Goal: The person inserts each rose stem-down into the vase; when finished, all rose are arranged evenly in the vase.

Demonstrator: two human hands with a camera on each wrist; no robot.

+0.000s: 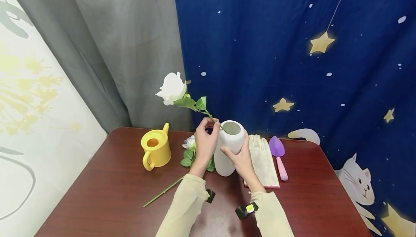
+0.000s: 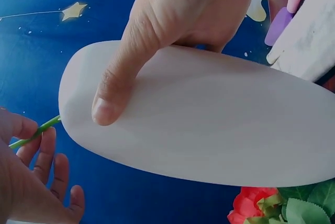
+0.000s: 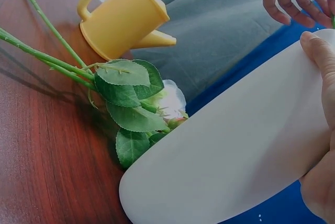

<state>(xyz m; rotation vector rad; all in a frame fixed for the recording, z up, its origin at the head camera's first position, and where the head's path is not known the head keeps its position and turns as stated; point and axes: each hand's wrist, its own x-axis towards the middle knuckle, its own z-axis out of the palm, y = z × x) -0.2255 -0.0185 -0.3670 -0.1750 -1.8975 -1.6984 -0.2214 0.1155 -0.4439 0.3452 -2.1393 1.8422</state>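
Note:
A white rose [image 1: 172,89] with green leaves leans up and to the left in the head view. Its green stem [image 2: 49,123] is pinched between the thumb and fingers of my left hand [image 1: 207,141]. The stem's lower part passes over the rim into the mouth of a white vase [image 1: 224,163]; its end is hidden. My right hand [image 1: 241,155] grips the vase's upper side, thumb across the front. Behind the vase and my left hand lie more flowers, among them a pale rose [image 3: 171,101] and a red flower [image 2: 252,203], partly covered.
A yellow watering can [image 1: 160,152] stands at the left of the brown table [image 1: 113,190]. Right of the vase lie white gloves [image 1: 264,164] and a purple trowel [image 1: 277,148] with a pink handle. Grey and blue curtains [image 1: 247,56] hang behind the table.

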